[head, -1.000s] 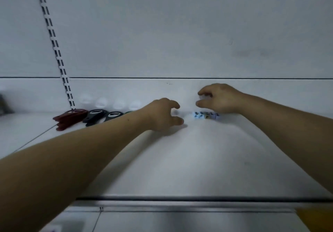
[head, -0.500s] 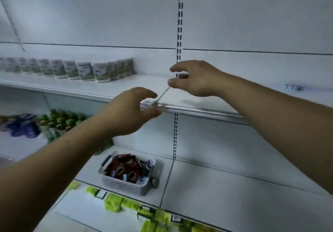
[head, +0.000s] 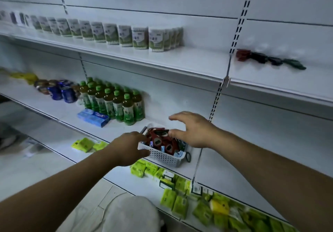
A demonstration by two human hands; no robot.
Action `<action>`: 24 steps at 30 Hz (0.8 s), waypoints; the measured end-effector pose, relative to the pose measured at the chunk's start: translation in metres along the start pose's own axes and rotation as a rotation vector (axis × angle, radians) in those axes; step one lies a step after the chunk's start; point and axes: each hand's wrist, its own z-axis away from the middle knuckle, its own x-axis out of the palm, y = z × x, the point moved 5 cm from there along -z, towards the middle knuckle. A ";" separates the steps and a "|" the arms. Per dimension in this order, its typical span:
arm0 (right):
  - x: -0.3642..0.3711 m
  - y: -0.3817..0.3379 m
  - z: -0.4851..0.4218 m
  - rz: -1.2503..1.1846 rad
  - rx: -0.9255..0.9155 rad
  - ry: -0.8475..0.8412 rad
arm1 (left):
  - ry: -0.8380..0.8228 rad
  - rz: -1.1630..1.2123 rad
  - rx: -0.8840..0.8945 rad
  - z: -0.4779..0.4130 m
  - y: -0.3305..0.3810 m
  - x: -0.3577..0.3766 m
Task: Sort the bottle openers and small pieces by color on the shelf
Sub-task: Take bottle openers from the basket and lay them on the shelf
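Red metal bottle openers (head: 158, 140) fill a white perforated plastic basket (head: 165, 157) on the middle shelf (head: 59, 110). The right hand (head: 192, 130) hovers spread and empty at its 1 o'clock, seemingly choosing. The left hand (head: 128, 147) cups its 9 o'clock corner, perhaps steadying, grip unclear.

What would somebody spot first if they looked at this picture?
Probably the white basket on the middle shelf, heaped with red bottle openers, with the left hand at its end and the right hand spread open above it. Then the row of red, black and green openers up on the higher shelf, at right.
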 end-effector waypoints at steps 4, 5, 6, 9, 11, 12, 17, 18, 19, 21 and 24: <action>0.050 0.075 -0.026 -0.115 0.168 -0.092 | -0.070 0.037 -0.111 -0.047 -0.028 0.039; 0.063 0.093 -0.036 -0.129 0.201 -0.119 | -0.078 0.046 -0.134 -0.060 -0.034 0.048; 0.075 0.108 -0.044 -0.136 0.227 -0.151 | -0.081 0.045 -0.149 -0.071 -0.038 0.056; 0.117 0.152 -0.071 -0.163 0.330 -0.237 | -0.057 0.024 -0.147 -0.113 -0.043 0.080; 0.144 0.175 -0.082 -0.174 0.405 -0.277 | -0.015 0.020 -0.138 -0.138 -0.042 0.092; 0.158 0.186 -0.087 -0.175 0.424 -0.287 | -0.005 0.007 -0.145 -0.152 -0.043 0.100; 0.223 0.224 -0.106 -0.185 0.441 -0.267 | -0.115 -0.062 -0.163 -0.204 -0.060 0.136; 0.233 0.228 -0.110 -0.175 0.429 -0.268 | -0.136 -0.075 -0.148 -0.211 -0.065 0.144; 0.240 0.232 -0.113 -0.147 0.417 -0.261 | -0.154 -0.092 -0.129 -0.216 -0.068 0.151; 0.248 0.235 -0.113 -0.060 0.407 -0.248 | -0.166 -0.149 -0.083 -0.222 -0.071 0.162; 0.256 0.240 -0.110 0.017 0.412 -0.193 | -0.110 -0.167 -0.040 -0.226 -0.072 0.168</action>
